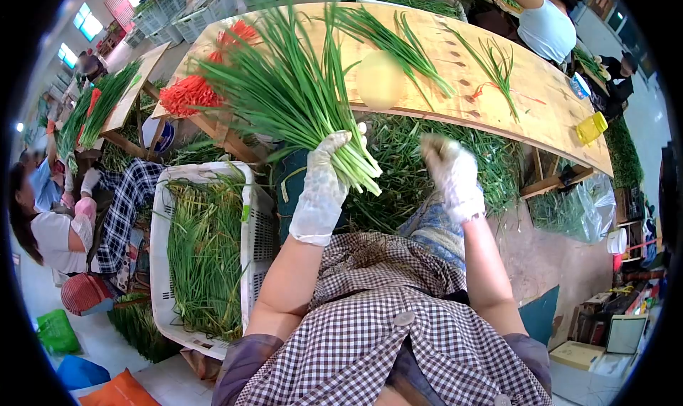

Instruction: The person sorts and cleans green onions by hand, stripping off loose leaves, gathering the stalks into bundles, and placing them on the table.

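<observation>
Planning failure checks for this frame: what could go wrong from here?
Left hand grips the green bundle only near its pale stem ends, so the long leaves could splay or outer stems slip free. The leaves fan out close to the red ties and might drag some along. The right hand is off the bundle, so any slip may go unsupported.

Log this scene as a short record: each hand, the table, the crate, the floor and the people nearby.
left hand: gloved left hand closed around a bundle of long green stalks, pale ends toward the wearer
right hand: gloved right hand raised, blurred, finger state unclear
table: wooden table with red strips, smaller green bunches and a yellow container
crate: white crate at left, holding greens
floor: loose greens beneath the table
people: others at left and upper right
</observation>
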A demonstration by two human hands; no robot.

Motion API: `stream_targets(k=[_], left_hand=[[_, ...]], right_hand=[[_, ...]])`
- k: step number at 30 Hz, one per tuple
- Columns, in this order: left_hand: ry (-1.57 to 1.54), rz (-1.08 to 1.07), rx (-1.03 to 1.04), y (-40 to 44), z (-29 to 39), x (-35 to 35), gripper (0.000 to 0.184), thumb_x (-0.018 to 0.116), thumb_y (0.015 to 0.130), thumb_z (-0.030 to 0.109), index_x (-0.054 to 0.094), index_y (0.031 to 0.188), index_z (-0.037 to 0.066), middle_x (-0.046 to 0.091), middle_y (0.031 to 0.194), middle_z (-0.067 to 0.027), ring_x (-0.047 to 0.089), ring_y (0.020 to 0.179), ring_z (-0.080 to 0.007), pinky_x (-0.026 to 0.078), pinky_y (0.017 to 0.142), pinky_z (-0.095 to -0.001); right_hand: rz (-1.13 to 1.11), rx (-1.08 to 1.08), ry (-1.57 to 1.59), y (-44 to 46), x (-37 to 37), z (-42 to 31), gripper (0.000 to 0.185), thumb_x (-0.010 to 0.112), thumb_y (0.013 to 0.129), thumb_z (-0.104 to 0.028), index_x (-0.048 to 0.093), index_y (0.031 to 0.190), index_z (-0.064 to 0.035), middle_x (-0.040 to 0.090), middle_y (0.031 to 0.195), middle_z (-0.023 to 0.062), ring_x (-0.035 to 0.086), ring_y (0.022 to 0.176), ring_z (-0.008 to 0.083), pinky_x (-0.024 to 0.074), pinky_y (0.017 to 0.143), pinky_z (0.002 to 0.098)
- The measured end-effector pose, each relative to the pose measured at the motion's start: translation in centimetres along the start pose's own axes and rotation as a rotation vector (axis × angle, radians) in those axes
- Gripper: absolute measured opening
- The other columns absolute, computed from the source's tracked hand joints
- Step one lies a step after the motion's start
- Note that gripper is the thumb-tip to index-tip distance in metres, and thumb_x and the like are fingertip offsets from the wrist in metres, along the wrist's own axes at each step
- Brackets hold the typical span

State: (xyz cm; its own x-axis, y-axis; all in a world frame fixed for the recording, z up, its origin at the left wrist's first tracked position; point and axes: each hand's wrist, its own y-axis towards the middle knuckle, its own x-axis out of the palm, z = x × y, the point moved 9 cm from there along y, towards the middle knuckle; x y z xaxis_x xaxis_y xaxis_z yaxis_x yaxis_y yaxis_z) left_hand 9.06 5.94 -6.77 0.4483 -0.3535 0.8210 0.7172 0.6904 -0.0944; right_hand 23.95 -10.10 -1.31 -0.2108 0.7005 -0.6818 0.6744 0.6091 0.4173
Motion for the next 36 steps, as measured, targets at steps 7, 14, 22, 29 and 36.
stream_targets(k=[7, 14, 22, 29, 36], left_hand=[[-0.278, -0.163, -0.142, -0.3, -1.0, 2.1, 0.037, 0.062, 0.082, 0.008, 0.049, 0.115, -0.004, 0.059, 0.102, -0.0112, 0.058, 0.081, -0.0192, 0.05, 0.076, -0.0319], [-0.186, -0.164, -0.108, -1.2, 0.2, 2.2, 0.04, 0.059, 0.078, -0.001, 0.046, 0.116, -0.004, 0.056, 0.102, -0.0093, 0.057, 0.084, -0.0199, 0.048, 0.075, -0.0332], [0.111, 0.055, -0.042, -3.0, -1.3, 2.6, 0.044, 0.049, 0.076, -0.007, 0.042, 0.119, -0.014, 0.046, 0.128, -0.023, 0.05, 0.114, -0.0352, 0.048, 0.092, -0.0369], [0.162, 0.214, 0.088, -3.6, 0.7, 2.8, 0.046, 0.052, 0.073, -0.019, 0.046, 0.116, -0.004, 0.058, 0.112, -0.0196, 0.061, 0.098, -0.0301, 0.056, 0.075, -0.0343], [0.137, 0.341, -0.161, -2.8, -5.1, -2.1, 0.02, 0.057, 0.076, -0.005, 0.058, 0.095, -0.009, 0.064, 0.084, -0.0165, 0.064, 0.075, -0.0269, 0.055, 0.068, -0.0357]], right_hand=[[0.003, -0.077, -0.635, 9.0, 2.6, 0.8, 0.023, 0.06, 0.082, -0.033, 0.066, 0.084, -0.0108, 0.063, 0.07, 0.0129, 0.064, 0.069, 0.0265, 0.0501, 0.062, 0.0358], [-0.158, 0.52, 1.003, 5.3, 3.7, 1.4, 0.019, 0.054, 0.091, -0.017, 0.06, 0.097, -0.0003, 0.06, 0.071, 0.002, 0.055, 0.056, 0.0093, 0.0475, 0.051, 0.0191], [0.004, -0.302, 0.135, -3.7, 1.4, -8.4, 0.005, 0.063, 0.078, -0.006, 0.06, 0.077, -0.0092, 0.067, 0.082, 0.0104, 0.065, 0.067, 0.0186, 0.0501, 0.057, 0.0288], [0.322, -0.018, 0.498, -1.8, -3.2, -4.3, 0.01, 0.064, 0.081, -0.002, 0.061, 0.091, -0.0002, 0.066, 0.085, 0.0082, 0.059, 0.068, 0.0088, 0.0499, 0.063, 0.0217], [-0.054, 0.018, 0.482, -5.6, 3.5, -4.9, 0.013, 0.063, 0.082, -0.009, 0.062, 0.093, -0.0013, 0.066, 0.081, 0.0112, 0.063, 0.069, 0.0151, 0.0501, 0.064, 0.0262]])
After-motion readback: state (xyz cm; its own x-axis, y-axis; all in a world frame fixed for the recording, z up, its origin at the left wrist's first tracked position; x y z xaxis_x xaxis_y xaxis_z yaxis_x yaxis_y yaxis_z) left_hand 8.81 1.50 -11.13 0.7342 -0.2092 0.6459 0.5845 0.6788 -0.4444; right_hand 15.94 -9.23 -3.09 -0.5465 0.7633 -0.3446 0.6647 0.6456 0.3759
